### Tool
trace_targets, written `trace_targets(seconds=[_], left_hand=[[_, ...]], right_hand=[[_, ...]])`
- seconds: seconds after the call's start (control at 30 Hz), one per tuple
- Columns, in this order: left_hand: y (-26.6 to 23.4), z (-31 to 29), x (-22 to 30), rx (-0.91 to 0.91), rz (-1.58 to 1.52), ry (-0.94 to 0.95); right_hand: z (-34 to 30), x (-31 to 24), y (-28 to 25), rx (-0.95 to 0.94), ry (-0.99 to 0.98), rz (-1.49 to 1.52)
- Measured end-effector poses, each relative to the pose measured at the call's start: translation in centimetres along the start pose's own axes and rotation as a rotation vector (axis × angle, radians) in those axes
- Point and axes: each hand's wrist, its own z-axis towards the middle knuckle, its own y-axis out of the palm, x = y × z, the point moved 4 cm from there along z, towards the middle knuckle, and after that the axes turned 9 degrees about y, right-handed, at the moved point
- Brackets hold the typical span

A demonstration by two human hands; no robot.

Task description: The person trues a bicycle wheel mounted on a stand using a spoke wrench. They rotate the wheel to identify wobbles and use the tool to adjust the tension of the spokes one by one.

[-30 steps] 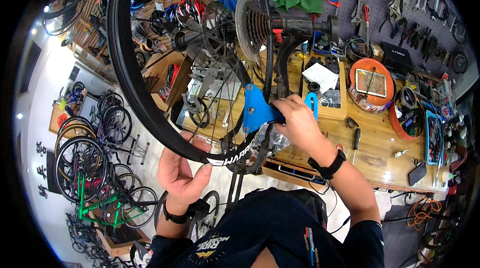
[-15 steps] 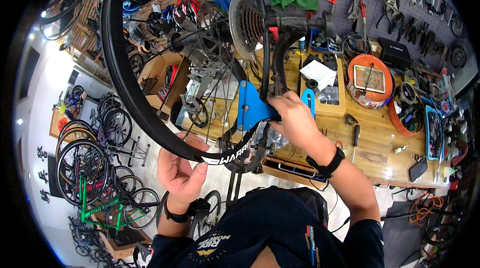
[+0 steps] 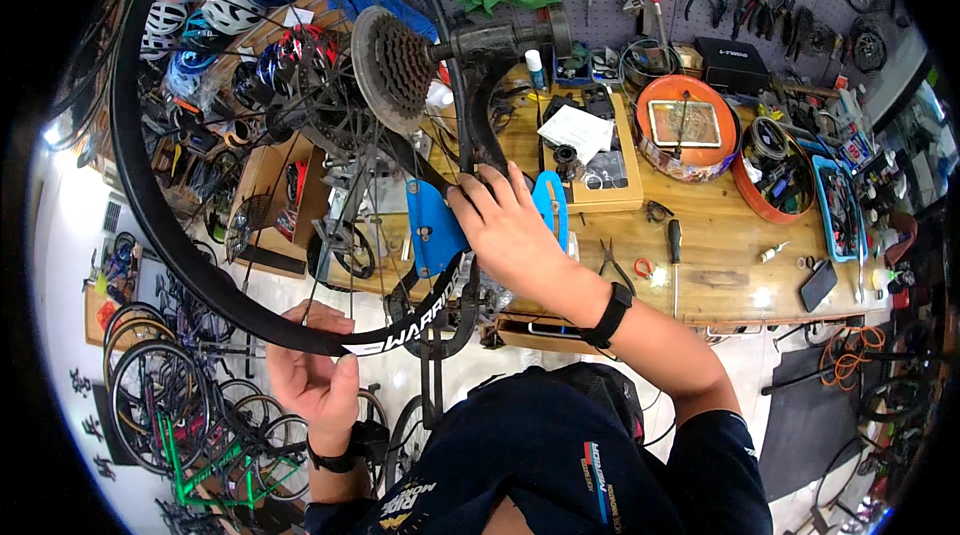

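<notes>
"While the left hand (image 3: 315,370) loosely holds the wheel rim (image 3: 185,260) at the frame's lower left, why is the right hand (image 3: 510,235) near the middle?"

"Maybe to keep steady — it bends over the blue plate (image 3: 430,230), but its thumb is hidden, so I can't tell if it grips."

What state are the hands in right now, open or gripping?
Left hand: part-open, curled around the black wheel rim; whether it grips cannot be told.
Right hand: spread over the blue bracket, thumb hidden; grip cannot be told.
</notes>
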Motion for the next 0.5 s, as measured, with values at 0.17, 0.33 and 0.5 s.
trace_targets(seconds=[0.17, 0.33, 0.5], left_hand=[[0.1, 0.1, 0.2, -0.042, 0.015, -0.001], [0.1, 0.1, 0.5, -0.009, -0.014, -0.035], [-0.3, -0.1, 0.0, -0.013, -0.072, -0.022]], right_hand=[[0.0, 0.3, -0.1, -0.02, 0.026, 0.003], [0.0, 0.5, 0.2, 0.013, 0.028, 0.064], [-0.4, 1.8, 1.1, -0.072, 0.013, 0.108]])
